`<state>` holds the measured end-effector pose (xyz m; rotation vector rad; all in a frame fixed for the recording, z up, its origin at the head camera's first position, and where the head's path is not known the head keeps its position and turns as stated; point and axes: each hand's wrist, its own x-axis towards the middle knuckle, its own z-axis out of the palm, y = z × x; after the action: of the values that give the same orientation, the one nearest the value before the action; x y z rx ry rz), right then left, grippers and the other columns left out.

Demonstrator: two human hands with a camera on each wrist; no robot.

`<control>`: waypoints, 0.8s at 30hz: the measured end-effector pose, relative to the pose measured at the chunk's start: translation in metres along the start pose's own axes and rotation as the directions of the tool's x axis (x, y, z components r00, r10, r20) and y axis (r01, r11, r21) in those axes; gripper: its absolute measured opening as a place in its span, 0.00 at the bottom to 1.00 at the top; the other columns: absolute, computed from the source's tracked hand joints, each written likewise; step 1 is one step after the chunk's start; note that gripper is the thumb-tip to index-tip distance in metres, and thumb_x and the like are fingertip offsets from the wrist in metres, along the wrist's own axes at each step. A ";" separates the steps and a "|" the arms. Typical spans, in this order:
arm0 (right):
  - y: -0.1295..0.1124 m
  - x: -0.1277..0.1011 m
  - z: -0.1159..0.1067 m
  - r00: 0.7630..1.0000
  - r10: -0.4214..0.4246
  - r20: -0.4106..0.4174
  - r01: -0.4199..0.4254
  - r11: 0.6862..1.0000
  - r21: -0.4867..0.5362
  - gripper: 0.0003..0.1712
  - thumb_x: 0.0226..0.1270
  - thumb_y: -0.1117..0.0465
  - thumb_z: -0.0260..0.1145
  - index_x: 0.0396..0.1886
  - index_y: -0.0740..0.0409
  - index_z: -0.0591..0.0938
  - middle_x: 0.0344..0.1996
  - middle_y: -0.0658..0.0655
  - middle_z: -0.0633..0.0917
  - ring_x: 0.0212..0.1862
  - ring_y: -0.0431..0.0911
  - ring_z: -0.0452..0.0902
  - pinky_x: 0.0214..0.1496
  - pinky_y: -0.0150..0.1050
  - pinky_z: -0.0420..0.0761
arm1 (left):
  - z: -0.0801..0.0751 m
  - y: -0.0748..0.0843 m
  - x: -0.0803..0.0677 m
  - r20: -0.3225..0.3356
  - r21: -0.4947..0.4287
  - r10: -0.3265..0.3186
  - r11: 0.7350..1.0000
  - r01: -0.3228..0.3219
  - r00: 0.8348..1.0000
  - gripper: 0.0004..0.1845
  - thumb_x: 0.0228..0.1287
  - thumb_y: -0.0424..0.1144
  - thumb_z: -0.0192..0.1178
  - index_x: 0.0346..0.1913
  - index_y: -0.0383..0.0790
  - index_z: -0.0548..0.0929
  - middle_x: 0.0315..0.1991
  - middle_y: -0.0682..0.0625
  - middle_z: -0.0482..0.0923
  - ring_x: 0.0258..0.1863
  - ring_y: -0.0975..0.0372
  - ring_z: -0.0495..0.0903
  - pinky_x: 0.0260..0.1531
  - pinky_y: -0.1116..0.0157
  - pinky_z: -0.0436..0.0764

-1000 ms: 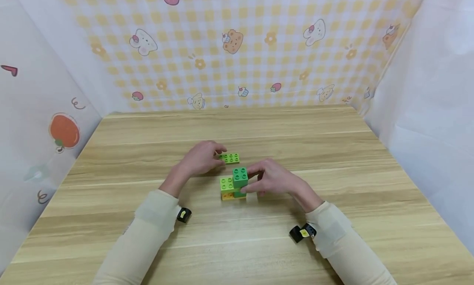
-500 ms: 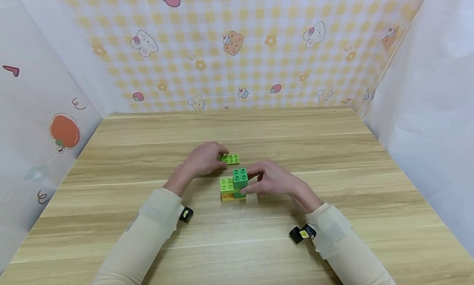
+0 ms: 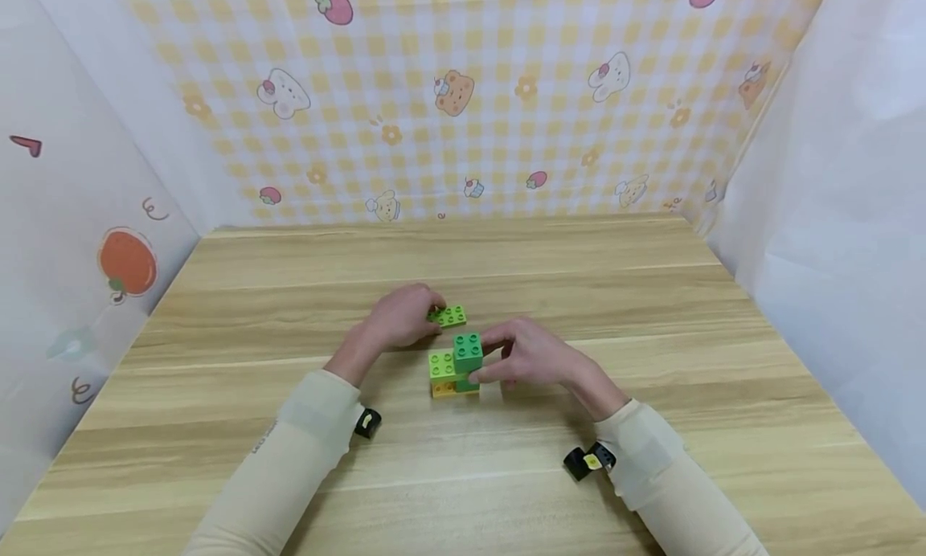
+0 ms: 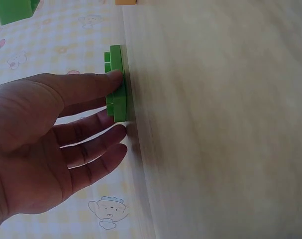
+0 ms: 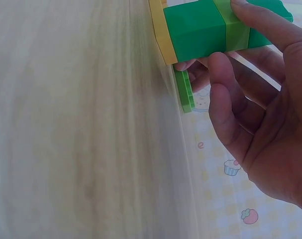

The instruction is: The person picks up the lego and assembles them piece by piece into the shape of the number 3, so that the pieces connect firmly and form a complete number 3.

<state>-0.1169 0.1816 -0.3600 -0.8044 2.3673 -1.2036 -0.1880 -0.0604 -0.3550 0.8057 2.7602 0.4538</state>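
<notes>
A flat lime-green toy brick (image 3: 452,316) with two rows of studs lies on the table beyond the stack. My left hand (image 3: 405,315) pinches its left end; in the left wrist view the thumb (image 4: 91,87) presses on one side and a finger is partly hidden behind. Nearer to me stands a stack of bricks (image 3: 467,355): a yellow base, a dark green brick, a lime-green layer and a dark green brick on top. Its right side is held by my right hand (image 3: 531,353). In the right wrist view the thumb lies against the stack's lime-green layer (image 5: 233,30).
The bricks and hands are on a wood-grain table (image 3: 463,476). A yellow-checked cloth (image 3: 492,122) with cartoon prints hangs along its far edge, and white sheets (image 3: 832,218) line both sides.
My left hand has shifted slightly right and closed in on the flat lime-green brick, which is now turned a little. The right hand stays on the stack. The head view tilts up slightly.
</notes>
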 end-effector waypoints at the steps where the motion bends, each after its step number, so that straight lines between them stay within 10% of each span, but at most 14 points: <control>1: 0.000 0.000 0.000 1.000 -0.001 0.001 0.001 1.000 0.002 0.11 0.65 0.53 0.79 0.46 0.45 0.92 0.38 0.42 0.92 0.23 0.47 0.83 0.26 0.37 0.83 | 0.000 0.000 0.000 0.002 0.005 0.001 1.000 -0.001 1.000 0.20 0.69 0.40 0.71 0.61 0.37 0.86 0.55 0.44 0.87 0.54 0.53 0.83 0.60 0.51 0.82; 24: 0.000 0.000 0.001 1.000 0.009 0.006 -0.009 1.000 0.008 0.11 0.66 0.54 0.78 0.47 0.43 0.92 0.39 0.42 0.92 0.22 0.49 0.83 0.24 0.34 0.79 | -0.001 -0.004 -0.007 -0.009 -0.102 0.010 0.995 -0.011 1.000 0.24 0.68 0.39 0.69 0.64 0.34 0.84 0.60 0.40 0.85 0.59 0.51 0.82 0.65 0.50 0.79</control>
<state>-0.1163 0.1806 -0.3606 -0.7932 2.3574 -1.2041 -0.1840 -0.0673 -0.3548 0.7956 2.7160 0.5966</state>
